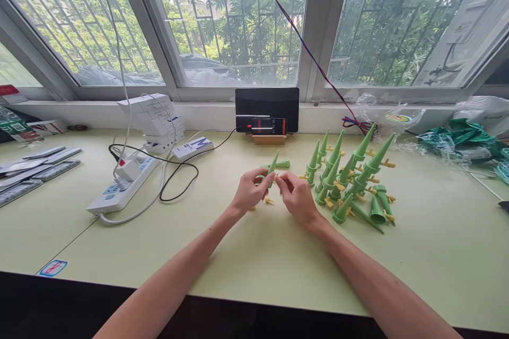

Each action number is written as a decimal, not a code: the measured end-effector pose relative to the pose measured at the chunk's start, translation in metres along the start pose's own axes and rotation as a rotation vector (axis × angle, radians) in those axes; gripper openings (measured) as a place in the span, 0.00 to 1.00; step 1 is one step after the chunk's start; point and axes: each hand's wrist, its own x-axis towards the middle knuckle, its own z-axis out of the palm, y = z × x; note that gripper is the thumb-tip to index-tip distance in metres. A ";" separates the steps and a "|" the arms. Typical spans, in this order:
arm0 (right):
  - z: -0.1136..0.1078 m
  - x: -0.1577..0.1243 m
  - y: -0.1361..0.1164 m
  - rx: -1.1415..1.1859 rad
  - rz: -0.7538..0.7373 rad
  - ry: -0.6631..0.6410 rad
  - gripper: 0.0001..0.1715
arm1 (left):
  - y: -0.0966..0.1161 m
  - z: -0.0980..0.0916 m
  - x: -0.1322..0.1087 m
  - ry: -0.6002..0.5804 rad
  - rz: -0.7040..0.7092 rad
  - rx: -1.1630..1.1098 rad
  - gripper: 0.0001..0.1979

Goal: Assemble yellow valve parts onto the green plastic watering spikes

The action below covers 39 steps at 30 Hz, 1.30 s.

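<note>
Green cone (272, 167): slim plastic spike, pointed tip up, leaning a bit rt, wide end down. Held clear of table (254, 265), pinched at lower end betw. fingertips of left hand (248, 190) and right hand (297, 197). Small yellow peg (269, 201) lies flat on table just below, betw. both hands.

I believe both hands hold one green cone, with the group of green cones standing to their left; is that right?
Not quite: the head view shows the group of green cones standing to their right. The left hand and right hand do hold one green cone.
</note>
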 end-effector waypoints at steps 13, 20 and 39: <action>0.001 0.000 0.003 -0.049 0.014 -0.002 0.22 | 0.003 0.001 -0.001 -0.006 -0.006 -0.011 0.16; 0.001 0.000 0.004 -0.081 0.013 -0.001 0.25 | 0.005 0.001 -0.001 -0.021 0.000 -0.021 0.17; -0.001 0.000 -0.004 -0.023 0.000 0.005 0.16 | 0.002 0.001 0.000 0.048 -0.016 -0.025 0.16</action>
